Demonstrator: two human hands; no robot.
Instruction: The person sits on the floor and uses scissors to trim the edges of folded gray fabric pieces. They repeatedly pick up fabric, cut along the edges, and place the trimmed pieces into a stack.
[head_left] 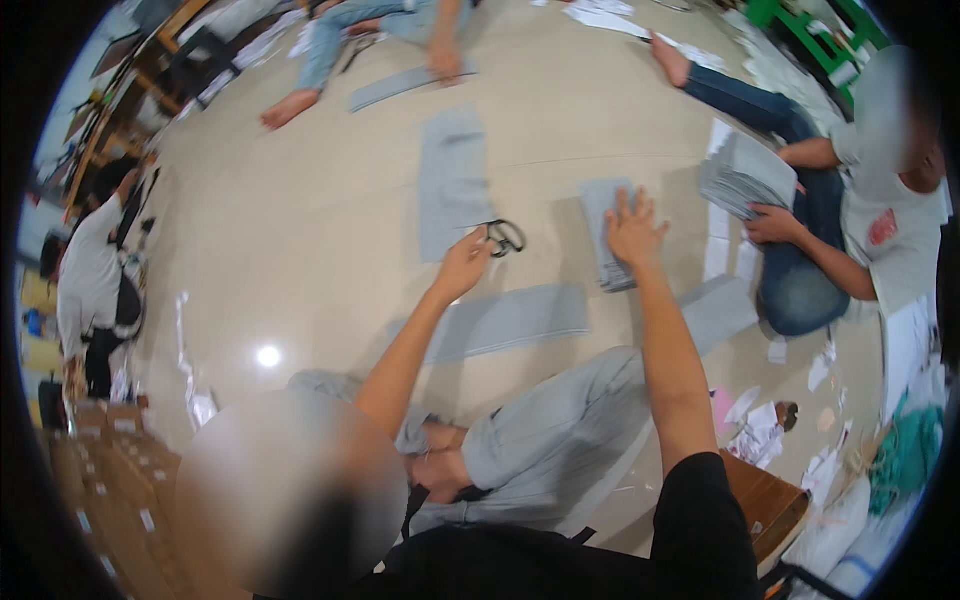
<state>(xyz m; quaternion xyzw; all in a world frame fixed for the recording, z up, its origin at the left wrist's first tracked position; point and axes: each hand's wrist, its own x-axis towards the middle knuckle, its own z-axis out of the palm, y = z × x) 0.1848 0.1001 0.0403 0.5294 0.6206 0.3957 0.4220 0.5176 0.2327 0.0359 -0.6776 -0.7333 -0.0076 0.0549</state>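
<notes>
My left hand point(465, 262) pinches a pair of scissors point(508, 238), whose black handle loops stick out to the right of the fingertips. Under and beyond that hand lies a long grey fabric piece point(453, 160), flat on the floor. My right hand point(636, 232) rests with spread fingers on a stack of folded grey fabric point(603, 255); nothing is gripped in it. Closer to my crossed legs another grey fabric strip point(510, 322) stretches sideways beneath my left forearm.
On the right a seated person holds a thick stack of grey fabric pieces point(745, 175). At the far side, another person's hand touches a grey strip point(410, 85). Paper scraps point(765, 435) lie at the right, near a brown wooden box point(760, 500). Cardboard boxes point(130, 480) stand lower left.
</notes>
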